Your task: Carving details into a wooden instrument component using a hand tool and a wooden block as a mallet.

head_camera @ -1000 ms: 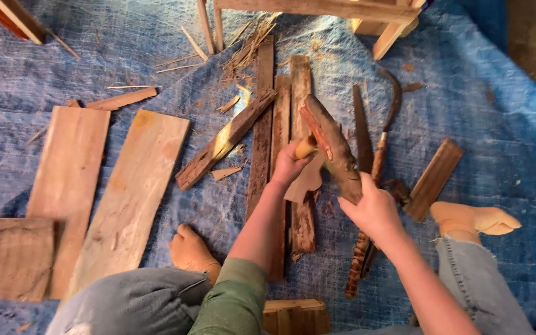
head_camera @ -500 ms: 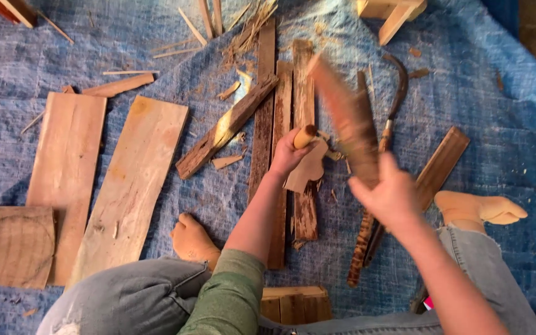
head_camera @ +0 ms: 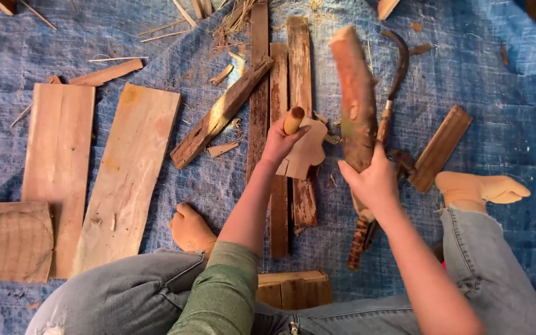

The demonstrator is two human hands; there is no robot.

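Observation:
My left hand (head_camera: 278,144) is closed around a tool with a round wooden handle (head_camera: 293,120), held upright on a pale, flat cut-out piece of wood (head_camera: 310,154). That piece rests on narrow dark boards (head_camera: 302,68). My right hand (head_camera: 373,183) grips the lower end of a thick reddish wooden club (head_camera: 353,99). The club points up and away, to the right of the tool handle and apart from it. The tool's working end is hidden under my left hand.
A blue tarp (head_camera: 504,93) covers the ground. Wide planks (head_camera: 125,174) and a square board (head_camera: 13,241) lie at the left. A curved sickle (head_camera: 397,68) and a short batten (head_camera: 440,149) lie at the right. My bare feet (head_camera: 479,188) and a wood block (head_camera: 293,288) are near.
My right hand has swung the club up from near the tool handle to a raised, more upright position. The left hand stays on the tool.

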